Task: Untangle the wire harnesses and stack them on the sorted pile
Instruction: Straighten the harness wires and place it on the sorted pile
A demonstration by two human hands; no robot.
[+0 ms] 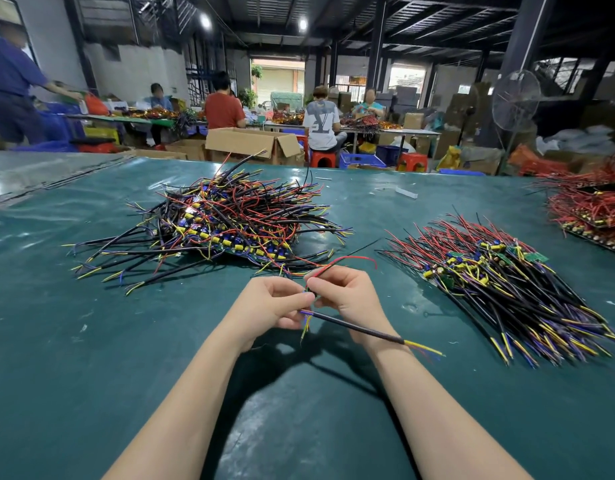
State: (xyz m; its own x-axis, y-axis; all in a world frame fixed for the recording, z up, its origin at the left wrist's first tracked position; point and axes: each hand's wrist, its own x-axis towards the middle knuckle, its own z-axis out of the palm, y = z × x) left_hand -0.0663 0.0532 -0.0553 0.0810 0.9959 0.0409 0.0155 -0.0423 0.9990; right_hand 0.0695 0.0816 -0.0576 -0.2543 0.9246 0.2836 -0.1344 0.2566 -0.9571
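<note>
Head view: black-sheathed harness [354,326], yellow-blue ends

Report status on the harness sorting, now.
One wire harness pinched by left hand and right hand. Ahead left, tangled pile; at right, sorted pile. Nothing between hands and sorted pile.

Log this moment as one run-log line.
stage: untangling | left hand: pinches wire harness | right hand: grips wire harness | tangled pile: left | sorted pile: right

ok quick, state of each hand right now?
Left hand: closed, pinching the wire harness at its blue and yellow leads.
Right hand: closed, pinching the same harness near its red wire.
</note>
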